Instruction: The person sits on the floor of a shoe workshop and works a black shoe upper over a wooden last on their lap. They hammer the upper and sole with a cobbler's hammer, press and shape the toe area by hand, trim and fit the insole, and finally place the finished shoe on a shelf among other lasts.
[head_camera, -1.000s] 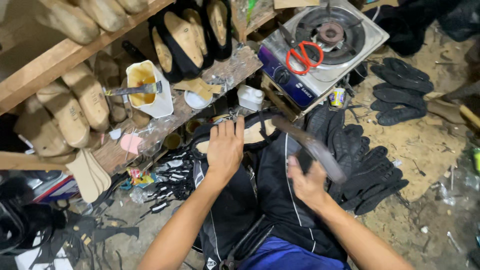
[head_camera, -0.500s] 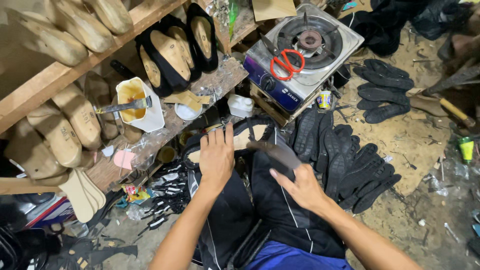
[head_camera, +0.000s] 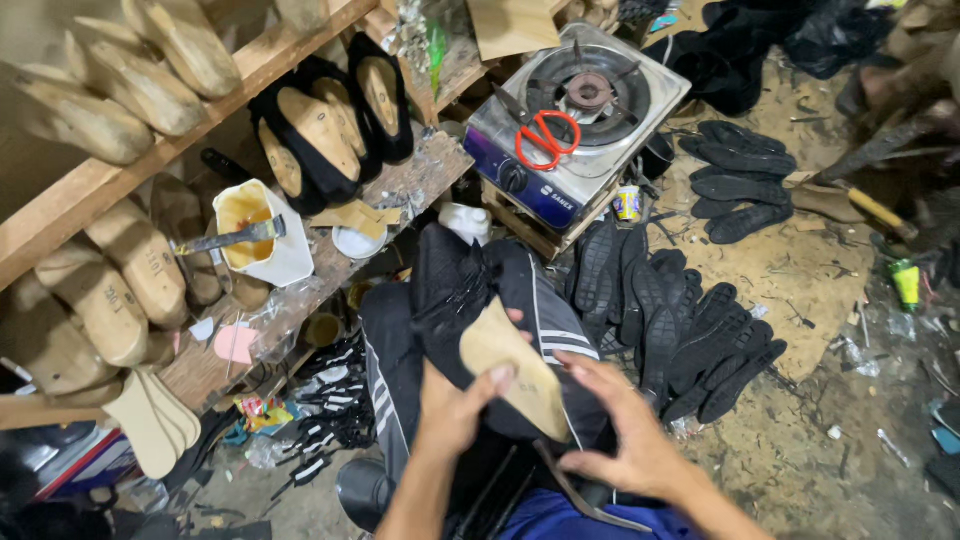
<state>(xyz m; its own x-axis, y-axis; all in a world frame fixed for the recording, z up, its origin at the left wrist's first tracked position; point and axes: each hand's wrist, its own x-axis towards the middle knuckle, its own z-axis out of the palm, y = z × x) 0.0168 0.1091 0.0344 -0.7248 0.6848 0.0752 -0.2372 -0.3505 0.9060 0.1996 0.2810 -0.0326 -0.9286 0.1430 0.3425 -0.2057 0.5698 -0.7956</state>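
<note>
gripping a black shoe upper on its tan last (head_camera: 515, 375), both hands: left hand (head_camera: 455, 410), right hand (head_camera: 625, 440)

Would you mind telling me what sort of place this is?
Probably a small shoemaking workshop: wooden shoe lasts line the shelves, black soles lie heaped on the dirt floor, and the left hand holds a half-built shoe.

Landmark: gas stove (head_camera: 580, 110), steel, single burner, on a low wooden stand w/ red-handled scissors (head_camera: 545, 137) on top. Left of stove: rough wooden shelf (head_camera: 310, 290) w/ white pot (head_camera: 262, 235) of yellow glue, black shoe uppers (head_camera: 330, 125); upper shelf (head_camera: 150, 150) & wooden lasts (head_camera: 150, 60) above that. Right of stove: dirt floor (head_camera: 800, 270), sandy, littered w/ scraps. Black soles (head_camera: 670, 330) heaped below stove, more (head_camera: 740, 180) to its right. Light dim, warm.
</note>
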